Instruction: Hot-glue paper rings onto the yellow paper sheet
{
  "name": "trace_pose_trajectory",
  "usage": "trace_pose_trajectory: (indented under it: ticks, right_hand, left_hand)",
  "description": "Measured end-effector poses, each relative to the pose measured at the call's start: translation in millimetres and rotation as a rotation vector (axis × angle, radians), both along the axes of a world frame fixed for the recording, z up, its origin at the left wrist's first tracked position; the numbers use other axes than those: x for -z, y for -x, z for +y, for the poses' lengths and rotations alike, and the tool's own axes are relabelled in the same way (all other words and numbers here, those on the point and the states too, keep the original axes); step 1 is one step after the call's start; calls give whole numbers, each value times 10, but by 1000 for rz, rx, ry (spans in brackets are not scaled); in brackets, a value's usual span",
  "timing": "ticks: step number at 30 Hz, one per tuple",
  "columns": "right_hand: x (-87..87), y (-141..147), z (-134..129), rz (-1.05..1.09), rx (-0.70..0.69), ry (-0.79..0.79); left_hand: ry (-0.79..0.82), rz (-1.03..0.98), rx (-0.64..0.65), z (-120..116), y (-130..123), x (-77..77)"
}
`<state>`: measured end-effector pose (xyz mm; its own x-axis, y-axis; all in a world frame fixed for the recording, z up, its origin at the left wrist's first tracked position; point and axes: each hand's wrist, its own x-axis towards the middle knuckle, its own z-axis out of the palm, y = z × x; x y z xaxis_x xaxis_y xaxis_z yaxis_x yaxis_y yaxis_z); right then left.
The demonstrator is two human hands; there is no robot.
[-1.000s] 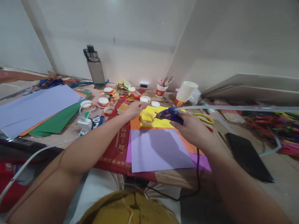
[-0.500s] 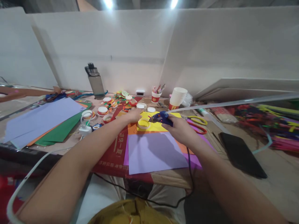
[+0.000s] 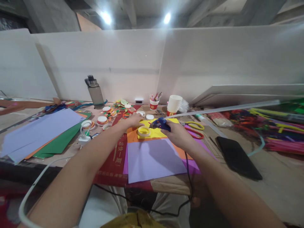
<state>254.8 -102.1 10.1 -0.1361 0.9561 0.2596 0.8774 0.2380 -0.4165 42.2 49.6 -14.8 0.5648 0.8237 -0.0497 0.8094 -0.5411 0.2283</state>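
In the head view my right hand [image 3: 177,133] is closed around a blue glue gun [image 3: 162,124]. A long clear glue stick [image 3: 213,110] runs out of its back end to the right. The gun's nozzle points left, close to the right rim of a pale ring [image 3: 143,135] on yellow paper [image 3: 158,134]. My left hand [image 3: 135,121] is at the ring's far left side, fingers curled downward. Their tips are partly hidden, and I cannot tell whether they grip the ring. Orange and lilac paper [image 3: 154,161] lie beneath and in front.
Scissors [image 3: 196,125] and a phone [image 3: 238,157] lie right; the gun's black cord [image 3: 188,171] hangs over the table edge. Stacked paper cups [image 3: 175,104], a pencil cup [image 3: 154,104] and a bottle [image 3: 95,95] stand behind. A white plug [image 3: 84,139] and paper sheets [image 3: 42,129] lie left.
The view has tilted upward and shifted slightly, so the table sits lower in the picture. Both hands, the glue gun and the ring keep nearly the same places relative to one another.
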Motion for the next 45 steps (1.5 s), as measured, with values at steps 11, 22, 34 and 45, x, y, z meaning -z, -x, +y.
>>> trace_pose_trajectory:
  ticks: [11,22,34,45]
  right_hand:
    - [7,-28,21,15,25,17]
    - [-127,-141,3,305,-15,44]
    - [-252,-257,-62,599,-24,56]
    - [-237,-257,-58,455,-70,26]
  left_hand:
    - [-62,-46,-30,36,-54,-111]
    - [499,-534,-157,-148,192,-246]
    - [585,-912,-399,-528,393,-170]
    - [164,-409,-356,-739,168,109]
